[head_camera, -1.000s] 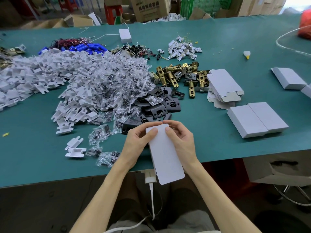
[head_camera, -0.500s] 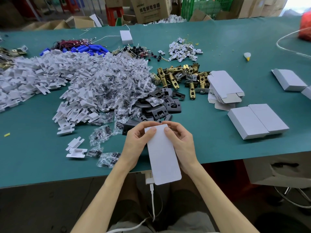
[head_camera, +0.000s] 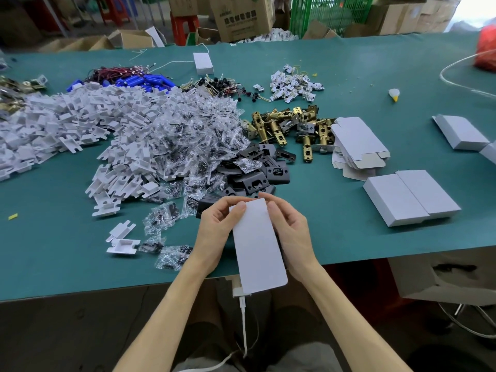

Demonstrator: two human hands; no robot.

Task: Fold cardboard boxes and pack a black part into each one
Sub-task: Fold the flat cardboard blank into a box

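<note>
Little has moved since the earlier frames. Both hands keep their hold, and the near end of the cardboard box (head_camera: 258,248) has drifted slightly toward the person's left.

Position: the box is held over the near edge of the surface (head_camera: 53,251). It is lifted, with its near end hanging past the edge above the lap. Only one flat white face shows, so I cannot tell whether it has been opened into a sleeve.

Long axis: runs away from the person, with the far end leaning a little left and the near end right.

Grip: the left hand (head_camera: 216,234) and right hand (head_camera: 291,234) flank the far end. The fingers (head_camera: 240,207) of each hand are curled round a long edge, with the thumbs pressed on the top face. The other fingertips are hidden behind the card.

Key relation: the black parts (head_camera: 257,171) lie directly beyond the far end of the box, just past both sets of fingertips. The pile sits a touch right of the box axis, so the right hand looks marginally nearer.

Judgement: the box is not yet erected. The next move probably calls for squeezing the long edges to open it, then a short forward reach for a part.

Elsewhere: folded boxes (head_camera: 410,197) sit well to the right, with flat blanks (head_camera: 359,142) beyond them.
</note>
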